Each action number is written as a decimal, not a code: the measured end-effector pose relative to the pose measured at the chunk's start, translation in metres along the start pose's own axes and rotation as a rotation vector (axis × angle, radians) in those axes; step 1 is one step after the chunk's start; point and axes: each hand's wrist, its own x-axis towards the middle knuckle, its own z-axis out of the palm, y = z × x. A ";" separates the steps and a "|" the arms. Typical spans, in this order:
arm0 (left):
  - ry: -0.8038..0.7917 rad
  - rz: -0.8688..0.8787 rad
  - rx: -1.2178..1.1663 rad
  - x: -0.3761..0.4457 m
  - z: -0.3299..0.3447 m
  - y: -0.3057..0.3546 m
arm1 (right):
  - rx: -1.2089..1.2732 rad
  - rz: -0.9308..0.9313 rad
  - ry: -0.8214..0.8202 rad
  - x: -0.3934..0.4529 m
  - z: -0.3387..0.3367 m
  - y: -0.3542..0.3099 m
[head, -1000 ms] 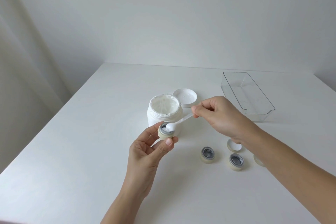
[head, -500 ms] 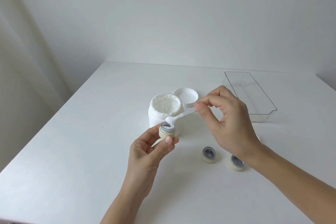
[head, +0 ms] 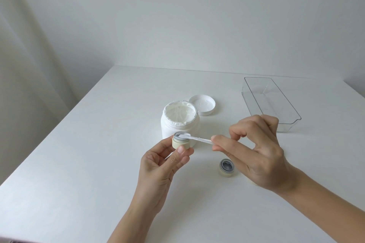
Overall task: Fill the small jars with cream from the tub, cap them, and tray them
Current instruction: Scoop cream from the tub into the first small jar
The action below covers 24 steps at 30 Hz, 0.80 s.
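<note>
My left hand [head: 162, 165] holds a small cream-coloured jar [head: 181, 140] between thumb and fingers, its grey mouth facing up, in front of the open white tub [head: 179, 122] of cream. My right hand [head: 254, 154] pinches the handle of a small white spatula [head: 197, 138]. The spatula's tip, with cream on it, lies across the jar's mouth. A second open small jar [head: 226, 167] stands on the table just left of my right hand. A clear plastic tray [head: 276, 102] sits at the back right, with nothing in it.
The tub's white lid [head: 203, 104] lies upside down behind the tub. A bit of another pale object [head: 253, 183] shows under my right hand; the rest is hidden. The white table [head: 88, 154] ends at a wall behind.
My right hand has lowered and turned, bringing the spatula from above the jar down flat across its mouth. The hand now covers the jar and caps at the right.
</note>
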 end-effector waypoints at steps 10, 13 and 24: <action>-0.015 0.002 -0.030 0.001 -0.001 0.000 | 0.108 0.439 0.046 0.017 0.002 0.013; -0.015 -0.004 -0.021 0.001 -0.001 0.000 | 0.084 0.504 -0.060 0.035 0.013 0.017; -0.017 -0.032 -0.071 -0.001 0.004 0.003 | -0.101 0.229 -0.701 0.082 0.068 0.017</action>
